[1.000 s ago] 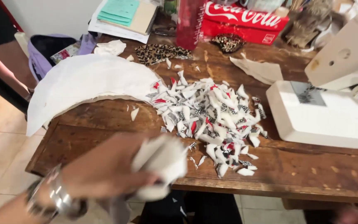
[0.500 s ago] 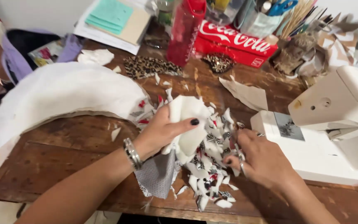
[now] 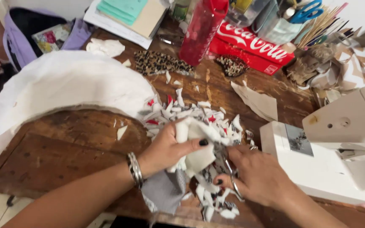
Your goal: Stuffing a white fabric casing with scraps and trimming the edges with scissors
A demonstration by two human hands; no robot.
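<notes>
My left hand (image 3: 165,150) grips a bunched piece of white and grey fabric (image 3: 193,145) over a pile of small fabric scraps (image 3: 191,116) on the wooden table (image 3: 60,152). A grey part of the fabric hangs down below that hand at the table's front edge. My right hand (image 3: 256,175) is beside it, fingers closed around metal scissors (image 3: 229,171) whose blades point toward the fabric. Silver bracelets sit on my left wrist.
A large curved white fabric piece (image 3: 60,90) covers the table's left. A white sewing machine (image 3: 339,147) stands at the right. Behind are a red bottle (image 3: 201,31), a red box (image 3: 254,44), leopard-print pieces (image 3: 159,63), papers and a purple bag (image 3: 26,36).
My left hand has brought the white fabric from the near edge up over the scrap pile. My right hand has come in from the right and now holds scissors against the fabric.
</notes>
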